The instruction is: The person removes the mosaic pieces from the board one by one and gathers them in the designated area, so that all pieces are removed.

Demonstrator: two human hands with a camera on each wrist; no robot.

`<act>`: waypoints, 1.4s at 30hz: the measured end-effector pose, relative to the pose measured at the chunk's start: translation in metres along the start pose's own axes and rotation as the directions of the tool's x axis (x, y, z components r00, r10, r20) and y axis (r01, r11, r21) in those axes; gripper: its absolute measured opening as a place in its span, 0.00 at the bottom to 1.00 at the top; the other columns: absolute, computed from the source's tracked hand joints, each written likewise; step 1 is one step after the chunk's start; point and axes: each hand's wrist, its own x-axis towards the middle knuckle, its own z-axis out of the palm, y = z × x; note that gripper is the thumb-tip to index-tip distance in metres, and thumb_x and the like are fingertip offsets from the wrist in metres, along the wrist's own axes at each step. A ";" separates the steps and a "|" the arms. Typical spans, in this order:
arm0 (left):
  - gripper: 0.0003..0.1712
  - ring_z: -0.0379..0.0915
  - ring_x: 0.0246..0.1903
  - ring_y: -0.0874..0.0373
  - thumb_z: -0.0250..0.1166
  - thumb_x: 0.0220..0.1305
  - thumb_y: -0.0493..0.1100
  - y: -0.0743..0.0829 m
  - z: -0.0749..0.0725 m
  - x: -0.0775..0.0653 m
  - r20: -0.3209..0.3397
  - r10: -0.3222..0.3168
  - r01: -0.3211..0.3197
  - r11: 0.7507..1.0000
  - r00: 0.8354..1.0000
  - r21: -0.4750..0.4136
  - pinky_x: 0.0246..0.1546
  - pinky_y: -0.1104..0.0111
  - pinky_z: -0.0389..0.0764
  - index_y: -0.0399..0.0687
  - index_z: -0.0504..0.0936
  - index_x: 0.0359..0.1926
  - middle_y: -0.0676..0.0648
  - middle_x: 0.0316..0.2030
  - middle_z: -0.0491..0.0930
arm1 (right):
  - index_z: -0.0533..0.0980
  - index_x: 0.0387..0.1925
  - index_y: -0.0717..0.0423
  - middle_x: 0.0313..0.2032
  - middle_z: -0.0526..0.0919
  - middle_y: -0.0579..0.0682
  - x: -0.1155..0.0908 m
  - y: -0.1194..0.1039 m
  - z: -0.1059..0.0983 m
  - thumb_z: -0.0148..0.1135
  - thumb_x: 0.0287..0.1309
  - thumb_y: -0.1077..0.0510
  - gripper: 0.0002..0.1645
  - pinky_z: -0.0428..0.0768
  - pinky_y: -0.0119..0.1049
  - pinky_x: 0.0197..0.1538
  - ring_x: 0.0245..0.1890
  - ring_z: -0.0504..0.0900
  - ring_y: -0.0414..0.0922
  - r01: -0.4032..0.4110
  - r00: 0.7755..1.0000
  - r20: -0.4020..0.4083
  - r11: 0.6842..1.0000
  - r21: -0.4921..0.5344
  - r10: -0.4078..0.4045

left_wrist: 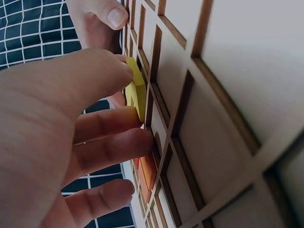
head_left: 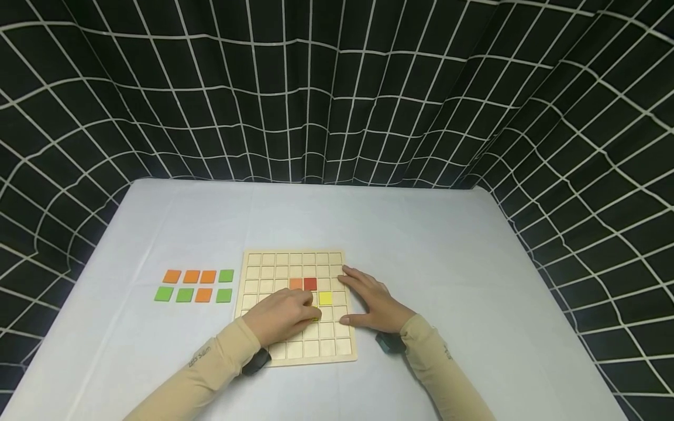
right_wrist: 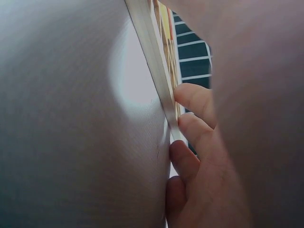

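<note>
The left hand (head_left: 284, 316) pinched a yellow tile (left_wrist: 138, 90) between thumb and forefinger, low over the wooden board (head_left: 326, 349), between its middle and right edge. Whether that tile touched the board could not be told. The right hand (head_left: 381, 304), fingers spread and gripping nothing, rested at the board's right edge. An orange tile (head_left: 296, 284), a red tile (head_left: 310, 284) and another yellow tile (head_left: 325, 298) lay in squares.
</note>
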 end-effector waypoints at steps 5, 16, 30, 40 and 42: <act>0.05 0.58 0.21 0.67 0.69 0.58 0.41 0.001 0.000 -0.001 -0.007 -0.019 0.019 1.000 1.000 -0.012 0.24 0.77 0.66 0.55 0.84 0.36 0.57 0.24 0.69 | 0.55 0.72 0.44 0.74 0.48 0.44 0.000 0.000 0.000 0.67 0.51 0.35 0.52 0.53 0.61 0.68 0.74 0.48 0.51 -0.005 1.000 -0.002 1.000 0.004 0.005; 0.03 0.58 0.21 0.66 0.68 0.60 0.44 0.001 0.002 -0.003 -0.023 -0.049 0.048 0.998 0.999 -0.032 0.24 0.76 0.65 0.55 0.82 0.36 0.56 0.24 0.68 | 0.55 0.72 0.44 0.74 0.48 0.44 0.000 0.001 0.001 0.66 0.51 0.35 0.51 0.54 0.61 0.67 0.74 0.48 0.52 -0.006 1.000 -0.001 1.000 0.009 0.006; 0.06 0.64 0.26 0.64 0.68 0.59 0.42 -0.009 -0.011 -0.016 -0.049 -0.129 0.128 0.992 0.990 -0.011 0.29 0.72 0.71 0.56 0.82 0.39 0.56 0.30 0.72 | 0.56 0.72 0.46 0.74 0.48 0.46 0.000 -0.001 0.000 0.66 0.52 0.36 0.51 0.54 0.61 0.67 0.73 0.48 0.53 -0.005 1.000 -0.007 1.000 0.012 0.005; 0.09 0.64 0.28 0.65 0.69 0.57 0.38 -0.024 -0.030 -0.053 -0.080 -0.269 0.264 0.963 0.960 -0.060 0.31 0.73 0.73 0.52 0.84 0.41 0.56 0.31 0.73 | 0.56 0.72 0.45 0.74 0.48 0.45 0.000 -0.001 0.001 0.66 0.51 0.36 0.51 0.53 0.60 0.68 0.74 0.48 0.52 -0.011 1.000 -0.005 1.000 -0.002 0.011; 0.10 0.65 0.28 0.66 0.69 0.57 0.36 -0.026 -0.034 -0.061 -0.070 -0.313 0.308 0.949 0.947 -0.072 0.30 0.74 0.74 0.51 0.83 0.41 0.56 0.33 0.74 | 0.56 0.72 0.46 0.74 0.48 0.46 0.000 -0.001 0.001 0.67 0.51 0.36 0.51 0.53 0.60 0.68 0.74 0.48 0.52 -0.010 1.000 -0.008 1.000 -0.004 0.010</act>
